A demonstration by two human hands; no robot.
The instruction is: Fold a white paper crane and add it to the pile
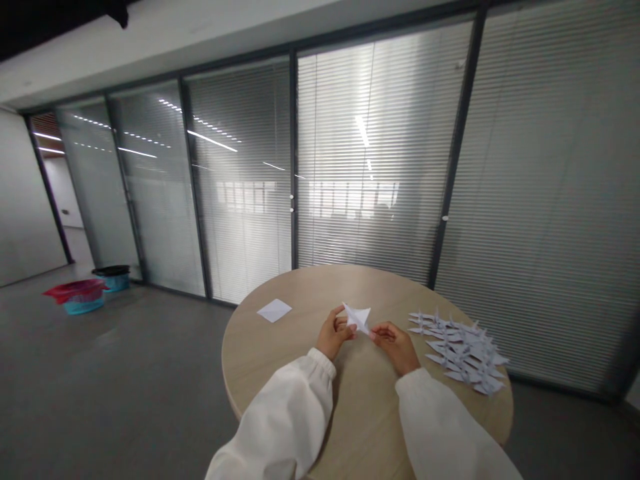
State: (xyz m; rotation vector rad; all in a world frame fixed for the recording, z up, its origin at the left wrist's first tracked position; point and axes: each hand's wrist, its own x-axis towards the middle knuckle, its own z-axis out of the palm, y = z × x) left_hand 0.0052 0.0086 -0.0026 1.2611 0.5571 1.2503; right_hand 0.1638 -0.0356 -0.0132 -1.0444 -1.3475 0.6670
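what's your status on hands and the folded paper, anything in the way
Left hand and right hand gripping folded paper. Diamond paper off left, pile off right. Nothing seen blocking the hands.

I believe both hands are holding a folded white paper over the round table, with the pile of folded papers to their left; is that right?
Not quite: the head view shows the pile of folded papers on the right, not the left. The left hand and right hand do hold the folded white paper over the round table.
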